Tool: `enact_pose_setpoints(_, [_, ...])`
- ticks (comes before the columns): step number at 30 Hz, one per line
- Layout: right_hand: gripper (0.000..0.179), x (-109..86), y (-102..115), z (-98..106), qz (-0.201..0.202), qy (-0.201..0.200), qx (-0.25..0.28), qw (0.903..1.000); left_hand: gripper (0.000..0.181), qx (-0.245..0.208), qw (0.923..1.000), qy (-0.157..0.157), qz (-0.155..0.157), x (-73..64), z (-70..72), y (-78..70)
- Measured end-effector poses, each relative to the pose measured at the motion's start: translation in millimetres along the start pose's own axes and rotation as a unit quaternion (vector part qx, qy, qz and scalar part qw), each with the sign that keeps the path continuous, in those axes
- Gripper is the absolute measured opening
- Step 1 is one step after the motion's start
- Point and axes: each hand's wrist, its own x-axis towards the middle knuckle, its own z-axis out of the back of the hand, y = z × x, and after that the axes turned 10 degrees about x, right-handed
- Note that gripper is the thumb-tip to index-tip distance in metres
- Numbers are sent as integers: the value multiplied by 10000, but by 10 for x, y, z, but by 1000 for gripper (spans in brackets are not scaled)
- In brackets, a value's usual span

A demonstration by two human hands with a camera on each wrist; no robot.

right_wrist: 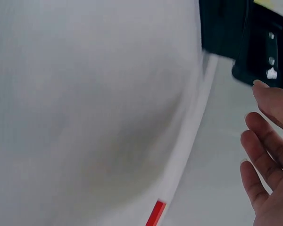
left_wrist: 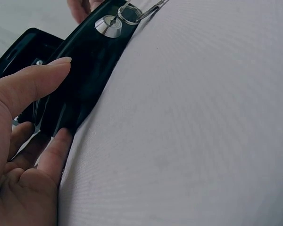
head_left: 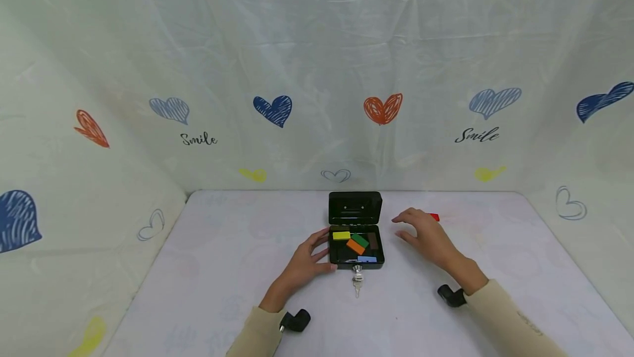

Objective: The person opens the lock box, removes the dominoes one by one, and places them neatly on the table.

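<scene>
A black cash box (head_left: 333, 262) sits on the table, its lid (head_left: 355, 208) raised at the back. Inside lie several small blocks: a yellow block (head_left: 341, 235), a green one (head_left: 360, 240), an orange one (head_left: 355, 246), a brown one (head_left: 372, 240) and a blue one (head_left: 367, 259). My left hand (head_left: 304, 263) holds the box's left side, thumb by the front corner and fingers along the wall. To the right of the box, my right hand (head_left: 426, 236) hovers with relaxed, parted fingers and nothing in them. A red block (head_left: 433, 217) shows partly behind it.
Keys (head_left: 357, 281) hang from the lock at the box's front, also seen in the left wrist view. The white table (head_left: 228, 247) ends at a curtain (head_left: 317, 142) printed with hearts. Each wrist wears a small black camera.
</scene>
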Motion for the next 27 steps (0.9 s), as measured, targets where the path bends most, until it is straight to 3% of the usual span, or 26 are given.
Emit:
enact_pose_setpoints(14, [31,58,487,-288,227,116,133,9996,86,-196,9997,119,-106,-9,18,5])
enact_pose_setpoints(23, [31,96,611,-456,175,229,42,9996,84,-109,9997,176,-155,-125,56,-247])
enact_pose_setpoints(27, [30,121,643,-505,230,243,88,9994,83,-141,9995,200,-206,-142,65,-273])
